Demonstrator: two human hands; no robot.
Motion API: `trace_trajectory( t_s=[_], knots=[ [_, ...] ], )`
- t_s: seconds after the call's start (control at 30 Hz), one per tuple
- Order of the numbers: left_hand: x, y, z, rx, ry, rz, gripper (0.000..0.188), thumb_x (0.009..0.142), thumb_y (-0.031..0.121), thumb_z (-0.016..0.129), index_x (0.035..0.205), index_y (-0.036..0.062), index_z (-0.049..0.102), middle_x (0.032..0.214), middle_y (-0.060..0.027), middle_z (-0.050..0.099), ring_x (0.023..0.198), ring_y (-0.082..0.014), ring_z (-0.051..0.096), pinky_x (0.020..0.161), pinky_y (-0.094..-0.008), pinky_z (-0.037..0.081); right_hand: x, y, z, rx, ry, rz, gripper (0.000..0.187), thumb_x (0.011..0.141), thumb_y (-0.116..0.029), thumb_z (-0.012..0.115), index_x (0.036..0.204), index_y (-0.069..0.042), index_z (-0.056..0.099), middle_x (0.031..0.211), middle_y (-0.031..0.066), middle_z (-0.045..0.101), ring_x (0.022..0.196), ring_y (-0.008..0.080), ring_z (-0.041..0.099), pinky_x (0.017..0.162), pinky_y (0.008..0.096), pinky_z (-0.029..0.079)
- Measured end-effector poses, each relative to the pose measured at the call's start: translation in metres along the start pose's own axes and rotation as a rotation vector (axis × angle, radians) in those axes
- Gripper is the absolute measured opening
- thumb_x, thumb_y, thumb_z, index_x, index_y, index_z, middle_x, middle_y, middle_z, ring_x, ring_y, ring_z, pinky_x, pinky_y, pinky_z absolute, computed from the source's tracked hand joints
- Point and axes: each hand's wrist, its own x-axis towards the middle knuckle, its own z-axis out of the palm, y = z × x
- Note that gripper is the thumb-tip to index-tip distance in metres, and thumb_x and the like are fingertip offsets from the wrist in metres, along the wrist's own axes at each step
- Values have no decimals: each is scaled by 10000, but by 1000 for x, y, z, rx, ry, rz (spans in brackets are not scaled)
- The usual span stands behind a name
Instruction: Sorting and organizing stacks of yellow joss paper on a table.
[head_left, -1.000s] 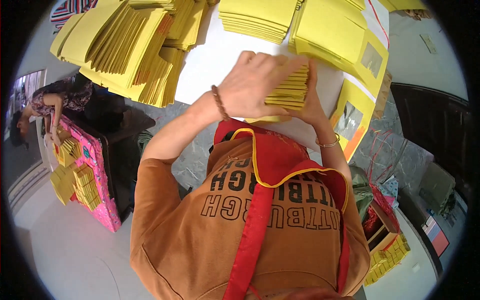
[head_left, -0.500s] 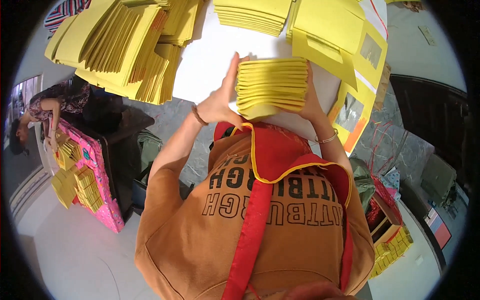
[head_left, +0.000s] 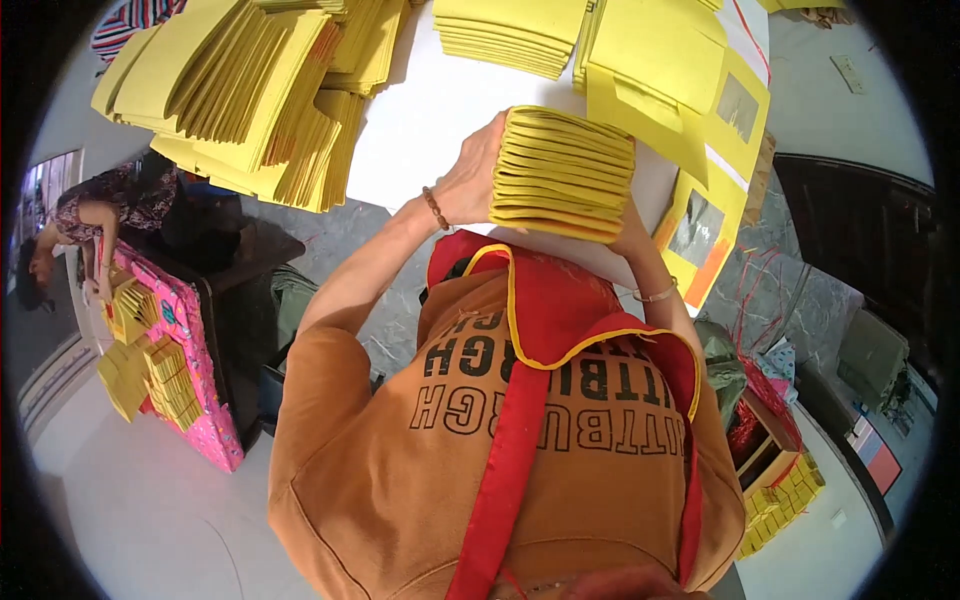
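Between my two hands is a thick stack of folded yellow paper (head_left: 562,172), its rounded folded edges turned toward me, over the near part of the white tabletop (head_left: 420,130). My left hand (head_left: 474,172) presses on the stack's left side, with a beaded bracelet at the wrist. On the opposite side my right hand (head_left: 627,232) grips the stack's lower right; most of its fingers are hidden behind the paper. A bangle circles that wrist.
Large piles of folded yellow paper (head_left: 225,85) fill the table's left. More yellow stacks (head_left: 510,35) lie at the back, and yellow sheets with silver patches (head_left: 697,225) at the right. Leftward, another person (head_left: 110,215) bends over a pink-covered table (head_left: 205,370). Yellow bundles (head_left: 785,505) sit lower right.
The stack has moved slightly right and tilted. My left hand, spread with its thumb apart before, now lies closed against the stack's side.
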Motion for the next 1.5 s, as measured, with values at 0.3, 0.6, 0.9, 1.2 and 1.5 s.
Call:
trace_trajectory(
  t_s=[0.3,0.6,0.9,1.2,1.5],
  knots=[
    [-13,-32,21,104,47,-21,1023,749,347,666,1358,-66,-45,1186,-261,421,1044,-397,441,908,-482,328,-6,-77,-17,756,340,-247,1099,634,-221,790,1427,-98,39,1385,130,246,1249,249,326,1021,351,305],
    [-7,-27,20,109,81,40,1077,738,287,684,1369,-27,-130,1177,-274,430,1030,-407,454,881,-485,355,-8,-76,-31,683,278,-111,849,683,-130,734,1386,-87,260,1358,122,302,1250,232,329,1004,336,332],
    [-1,-21,17,99,142,99,1081,741,270,684,1381,30,-153,1151,-258,461,966,-408,487,813,-491,390,-2,-70,-48,120,275,-447,286,637,-191,766,903,-138,676,1398,114,320,1333,390,147,1068,473,179],
    [-11,-31,20,102,42,-34,1076,754,306,678,1385,36,-149,1227,-230,408,1101,-379,415,940,-494,273,0,-75,-54,-3,256,-460,123,682,-142,727,791,-116,676,1368,107,371,1330,403,157,1071,481,176],
    [-9,-20,14,91,10,-102,1097,741,320,690,1384,28,-150,1259,-235,386,1144,-381,386,964,-494,241,-1,-62,-45,115,322,-398,78,750,-100,661,824,-79,646,1380,119,354,1346,367,162,1073,429,192]
  ],
)
